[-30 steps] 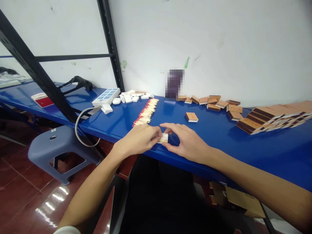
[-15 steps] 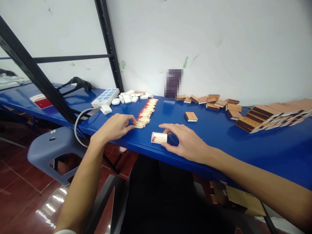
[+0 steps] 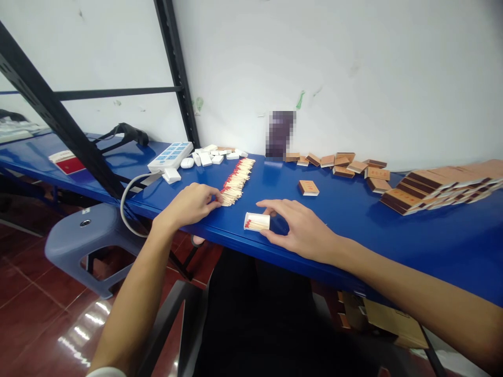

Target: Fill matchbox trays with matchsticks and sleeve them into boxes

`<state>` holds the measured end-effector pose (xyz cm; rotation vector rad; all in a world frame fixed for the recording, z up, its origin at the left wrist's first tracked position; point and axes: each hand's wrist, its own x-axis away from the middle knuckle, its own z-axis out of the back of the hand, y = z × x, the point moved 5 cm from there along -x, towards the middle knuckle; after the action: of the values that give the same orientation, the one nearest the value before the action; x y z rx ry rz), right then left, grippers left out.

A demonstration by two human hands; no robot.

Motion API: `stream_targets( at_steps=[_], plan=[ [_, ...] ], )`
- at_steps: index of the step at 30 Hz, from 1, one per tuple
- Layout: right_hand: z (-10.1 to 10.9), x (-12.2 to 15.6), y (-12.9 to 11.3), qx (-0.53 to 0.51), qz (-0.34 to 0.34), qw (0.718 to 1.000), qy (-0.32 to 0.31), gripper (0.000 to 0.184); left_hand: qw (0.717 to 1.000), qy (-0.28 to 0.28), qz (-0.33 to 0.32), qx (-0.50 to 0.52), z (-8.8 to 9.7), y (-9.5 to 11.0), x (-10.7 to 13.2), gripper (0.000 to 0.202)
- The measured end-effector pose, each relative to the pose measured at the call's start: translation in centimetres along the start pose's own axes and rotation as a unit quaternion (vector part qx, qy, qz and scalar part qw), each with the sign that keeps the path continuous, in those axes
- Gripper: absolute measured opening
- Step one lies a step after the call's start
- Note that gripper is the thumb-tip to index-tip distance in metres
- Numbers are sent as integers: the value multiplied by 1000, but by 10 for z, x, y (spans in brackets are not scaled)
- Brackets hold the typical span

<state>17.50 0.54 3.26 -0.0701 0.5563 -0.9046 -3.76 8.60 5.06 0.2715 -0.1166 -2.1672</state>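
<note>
A small white matchbox tray [image 3: 257, 221] with red-tipped matches in it lies near the front edge of the blue table [image 3: 353, 220]. My right hand [image 3: 301, 226] holds the tray at its right end with thumb and fingers. My left hand [image 3: 191, 203] rests on the table with its fingers curled and pinched at the near end of a long row of loose matches [image 3: 237, 180]. What the pinch holds is too small to make out.
White empty trays [image 3: 212, 154] and a white power strip [image 3: 170, 156] lie at the back left. Brown matchbox sleeves [image 3: 346, 165] are scattered by the wall, one [image 3: 308, 187] lies alone, and stacks [image 3: 440, 191] sit at the right. A grey stool [image 3: 88, 235] stands below left.
My left hand left the tray and moved left to the near end of the match row. My right hand stayed on the tray, which now shows its matches.
</note>
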Motion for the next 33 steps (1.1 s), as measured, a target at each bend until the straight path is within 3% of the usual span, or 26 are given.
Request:
stream_targets(
  at_steps=[33],
  plan=[
    [-1, 0, 0, 2, 1, 1000, -5, 43, 997, -72, -6, -5, -3, 6, 5, 23]
  ],
)
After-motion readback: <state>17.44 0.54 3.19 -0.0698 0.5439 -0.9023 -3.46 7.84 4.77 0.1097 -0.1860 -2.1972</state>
